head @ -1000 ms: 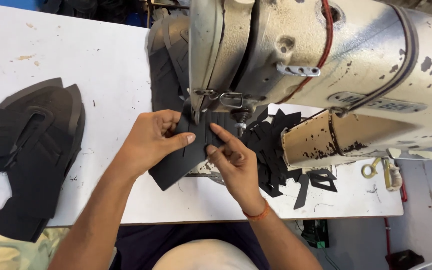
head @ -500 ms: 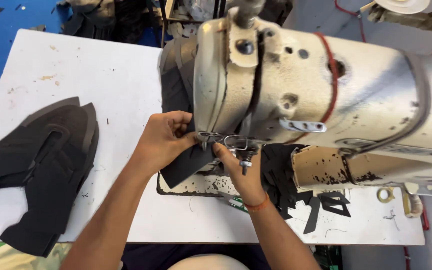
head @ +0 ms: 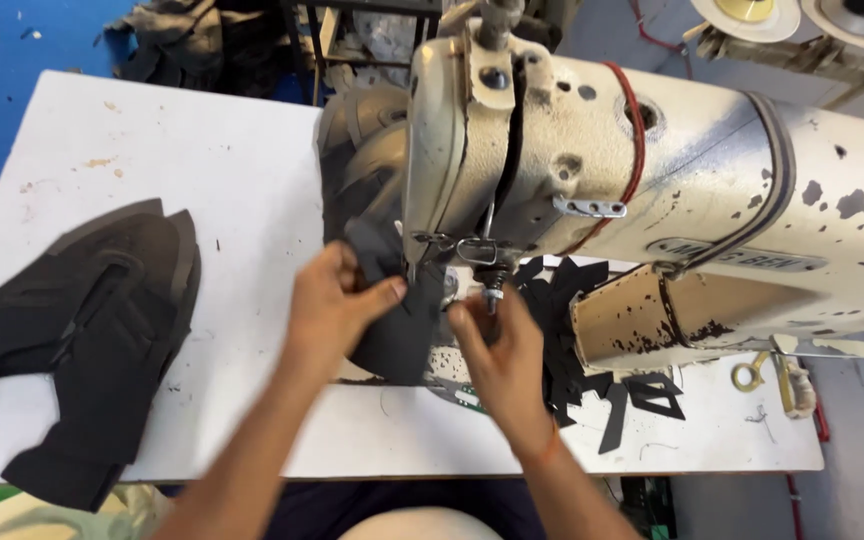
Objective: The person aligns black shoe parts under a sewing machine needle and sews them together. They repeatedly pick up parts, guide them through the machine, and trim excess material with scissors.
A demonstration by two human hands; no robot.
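Observation:
A dark grey cut piece of material (head: 392, 330) lies under the head of a cream, chipped sewing machine (head: 632, 190). My left hand (head: 337, 305) pinches this piece at its left side, thumb on top. My right hand (head: 497, 350) rests on the piece's right edge, fingers just below the presser foot (head: 492, 275). The needle itself is hidden behind the machine head.
A stack of dark shoe-upper pieces (head: 82, 330) lies at the left of the white table (head: 212, 170). More sewn dark pieces (head: 357, 140) pile behind the machine. Small black cut shapes (head: 632, 395) are scattered right of my hands, below the machine arm.
The view has shifted upward. My hands have turned the dark piece under the machine head, and my right hand has moved closer to the presser foot.

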